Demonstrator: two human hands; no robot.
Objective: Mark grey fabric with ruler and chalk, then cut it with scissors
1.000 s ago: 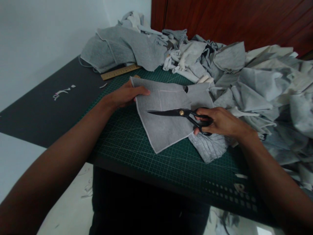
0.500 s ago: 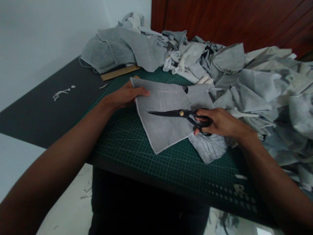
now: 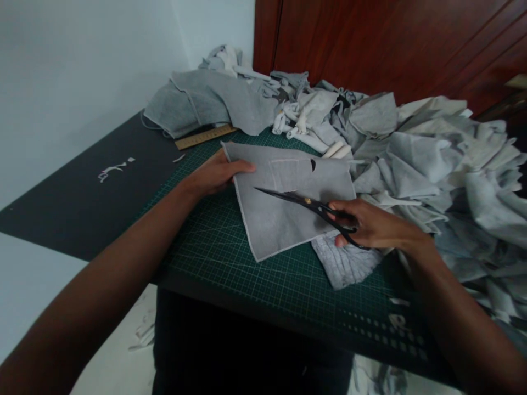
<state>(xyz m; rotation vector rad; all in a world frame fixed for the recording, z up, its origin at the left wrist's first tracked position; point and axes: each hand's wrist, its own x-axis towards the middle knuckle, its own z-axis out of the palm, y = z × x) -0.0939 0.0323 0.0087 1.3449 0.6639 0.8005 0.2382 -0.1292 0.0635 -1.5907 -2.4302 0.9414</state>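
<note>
Between thumb and fingers, my left hand [image 3: 224, 173] grips the upper left edge of a flat grey fabric piece [image 3: 267, 222]. Overlock stitching runs along the fabric's edges, a pale square outline shows on its face, and a small dark notch or hole lies near its top edge. My right hand [image 3: 366, 222] is wrapped around the handles of black fabric scissors [image 3: 307, 202]. The closed blades lie over the fabric and point left toward my left hand. A ribbed grey cloth [image 3: 346, 260] lies below my right hand, partly under the fabric.
A green cutting mat [image 3: 214, 241] covers the table under the fabric. Behind lie a wooden ruler [image 3: 206, 136], a folded grey cloth [image 3: 214, 99] and a large heap of grey fabric pieces [image 3: 428, 164] reaching right. Scraps [image 3: 115, 169] rest on the black surface at left.
My right hand has tilted the scissors, so the handles sit lower than the tip. The fabric's right part now lies flatter. The whole view has shifted slightly.
</note>
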